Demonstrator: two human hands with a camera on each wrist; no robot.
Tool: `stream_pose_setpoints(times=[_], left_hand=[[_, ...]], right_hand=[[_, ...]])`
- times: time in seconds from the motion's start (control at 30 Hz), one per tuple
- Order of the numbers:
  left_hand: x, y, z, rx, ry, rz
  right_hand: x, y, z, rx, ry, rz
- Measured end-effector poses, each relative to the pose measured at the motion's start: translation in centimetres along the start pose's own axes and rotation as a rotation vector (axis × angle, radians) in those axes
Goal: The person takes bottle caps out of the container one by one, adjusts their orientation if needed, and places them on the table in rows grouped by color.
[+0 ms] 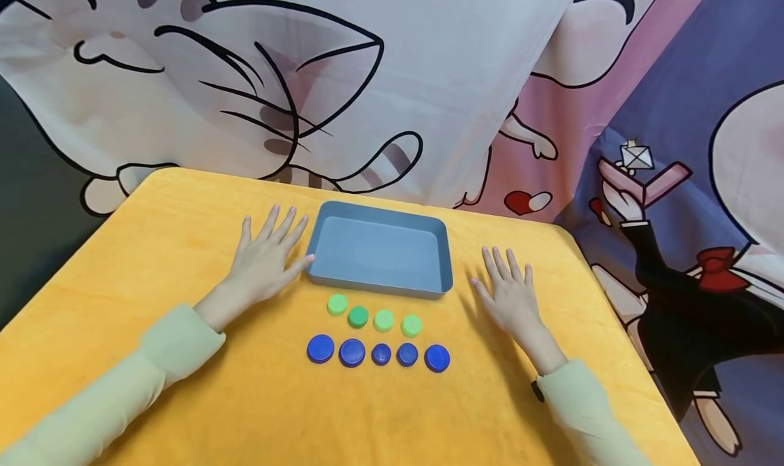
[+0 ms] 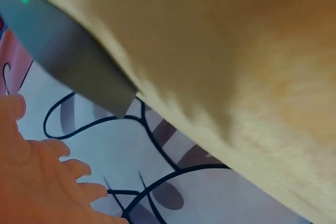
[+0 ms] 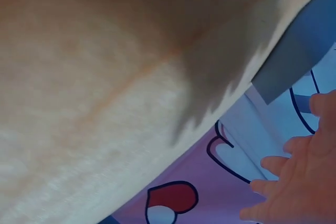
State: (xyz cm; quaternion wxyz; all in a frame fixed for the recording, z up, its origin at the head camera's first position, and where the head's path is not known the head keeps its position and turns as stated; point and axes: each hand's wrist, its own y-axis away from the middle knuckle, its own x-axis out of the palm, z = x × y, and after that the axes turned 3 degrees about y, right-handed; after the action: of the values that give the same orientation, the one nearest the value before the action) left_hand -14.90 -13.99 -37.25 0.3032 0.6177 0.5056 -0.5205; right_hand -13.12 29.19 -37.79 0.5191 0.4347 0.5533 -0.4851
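Fingers spread, my left hand (image 1: 260, 258) hovers beside the left wall of a shallow blue-grey tray (image 1: 380, 287), its thumb tip overlapping the rim in the head view. To the right of the tray my right hand (image 1: 511, 296) is held with fingers straight and apart, nothing in it. In front of the tray runs a row of green bottle caps (image 1: 384, 320), one darker green cap (image 1: 358, 317) among them. Nearer to me lies a row of several blue bottle caps (image 1: 352, 352) of differing sizes. Both wrist views show the tray's side (image 2: 79, 51) and outstretched fingers.
A yellow cloth (image 1: 275, 411) covers the table. Behind it hangs a curtain (image 1: 465, 78) printed with cartoon cats, and more cartoon fabric (image 1: 661, 248) hangs at the right. Shadows of both hands fall on the cloth.
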Motion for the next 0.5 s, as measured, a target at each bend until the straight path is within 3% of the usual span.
stream_pose_setpoints(times=[0.5], left_hand=[[0.26,0.85,0.53,-0.014,0.005,-0.013]], right_hand=[[0.34,0.46,-0.07,-0.006,0.016,0.021]])
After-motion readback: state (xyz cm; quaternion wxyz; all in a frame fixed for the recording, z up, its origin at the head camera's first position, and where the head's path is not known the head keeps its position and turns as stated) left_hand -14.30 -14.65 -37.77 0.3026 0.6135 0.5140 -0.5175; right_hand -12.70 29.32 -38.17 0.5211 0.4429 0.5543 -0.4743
